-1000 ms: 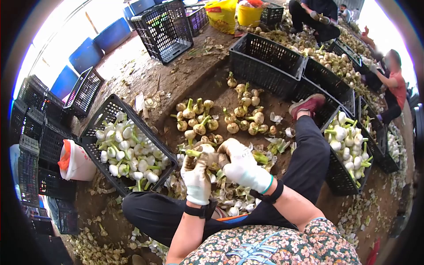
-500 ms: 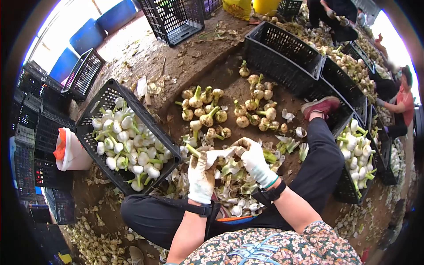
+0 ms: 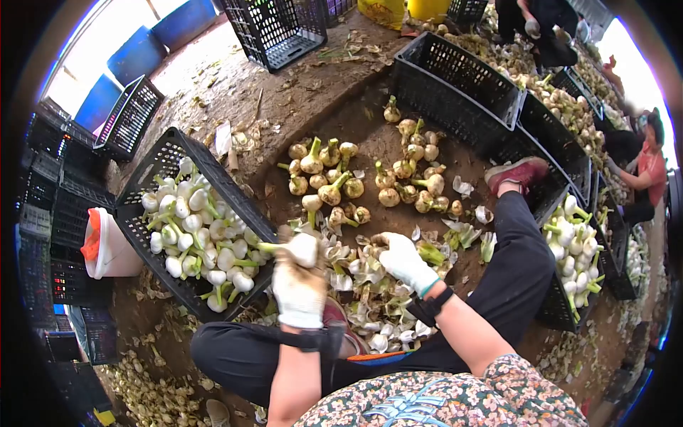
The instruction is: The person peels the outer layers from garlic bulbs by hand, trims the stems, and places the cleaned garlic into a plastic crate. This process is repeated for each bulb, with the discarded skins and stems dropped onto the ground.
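My left hand [image 3: 299, 285], in a soiled white glove and blurred by motion, holds a white garlic bulb [image 3: 304, 249] with its green stem pointing left. It is at the right edge of a black crate [image 3: 235, 188] filled with peeled white garlic [image 3: 203, 235]. My gloved right hand [image 3: 409, 263] hangs over a heap of garlic peelings [image 3: 377, 306] between my legs. Its fingers are curled together, and whatever they hold, if anything, is hidden. Beyond my hands, unpeeled garlic bulbs [image 3: 331, 192] with brown skins lie on the dirt floor in loose groups.
Black crates [image 3: 455, 92] line the right side, one holding white garlic [image 3: 573, 249]. A white bucket [image 3: 117, 249] with an orange item stands left of the near crate. Co-workers [image 3: 644, 171] sit by a long garlic heap [image 3: 555, 99]. My shoe [image 3: 518, 173] rests near the crates.
My left hand has moved left and up with the garlic bulb, towards the crate. My right hand has separated from it and stays over the peelings.
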Motion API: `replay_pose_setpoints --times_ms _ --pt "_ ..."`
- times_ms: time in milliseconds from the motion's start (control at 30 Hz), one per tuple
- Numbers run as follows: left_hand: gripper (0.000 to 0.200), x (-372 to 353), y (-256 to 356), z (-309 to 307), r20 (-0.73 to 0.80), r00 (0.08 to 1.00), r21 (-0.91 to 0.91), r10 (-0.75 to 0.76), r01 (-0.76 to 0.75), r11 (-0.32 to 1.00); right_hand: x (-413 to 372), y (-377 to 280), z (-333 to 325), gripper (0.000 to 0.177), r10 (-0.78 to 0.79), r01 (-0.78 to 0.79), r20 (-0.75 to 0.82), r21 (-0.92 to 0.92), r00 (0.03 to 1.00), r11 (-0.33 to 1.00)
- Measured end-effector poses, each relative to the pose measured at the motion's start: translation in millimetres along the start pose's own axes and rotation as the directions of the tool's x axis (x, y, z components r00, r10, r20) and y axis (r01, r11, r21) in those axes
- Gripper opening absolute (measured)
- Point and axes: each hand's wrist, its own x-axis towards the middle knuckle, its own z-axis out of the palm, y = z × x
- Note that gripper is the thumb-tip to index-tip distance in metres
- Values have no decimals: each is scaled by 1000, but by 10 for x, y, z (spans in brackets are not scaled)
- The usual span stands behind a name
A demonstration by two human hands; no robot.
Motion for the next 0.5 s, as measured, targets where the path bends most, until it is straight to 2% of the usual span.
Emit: replay_pose_setpoints --times_ms 33,67,100,167,200,233,267,300,333,367,400,433,467,500 --pt "51 33 218 194 122 982 -3 142 -143 990 163 6 47 35 79 -81 25 108 997 991" --pt "60 64 437 390 240 930 -41 279 -278 960 405 124 186 36 53 -52 -6 124 999 991" --pt "60 43 681 530 335 915 -110 223 -197 974 660 257 369 36 27 -21 -37 142 999 990" --pt "60 8 779 662 411 849 -44 332 -346 937 1080 256 689 45 -54 66 -79 155 995 986" --pt "51 24 739 550 531 784 -39 321 -356 934 1324 373 961 53 -124 127 -127 9 984 992" --pt "42 -3 739 419 376 893 -8 249 -266 964 1447 312 1095 62 32 -32 -33 -17 999 999" --pt "35 -24 634 311 346 914 -22 213 -219 976 1484 260 1243 63 127 -131 -80 -41 989 991" --pt "34 60 593 12 246 960 -7 132 -135 991 1498 197 1376 64 219 -229 -129 -61 967 972" --pt "30 70 486 -152 20 989 211 150 -151 966 1473 148 1370 72 206 -220 -178 -65 962 973" --pt "27 50 326 -95 -217 956 287 196 -130 949 1509 205 1393 58 222 -225 -202 12 954 974" --pt "34 69 218 -167 -252 940 378 232 -126 917 1501 256 1377 53 192 -174 -156 122 969 977" --pt "31 120 130 -295 -236 940 415 246 -131 900 1414 177 1274 48 161 -131 -117 228 980 965" --pt "37 168 54 -412 -254 935 485 246 -97 869 1252 102 1184 41 78 -36 -107 354 991 935" --pt "44 199 -8 -460 -265 932 552 247 -64 832 1190 141 1188 43 37 -36 10 549 999 835"
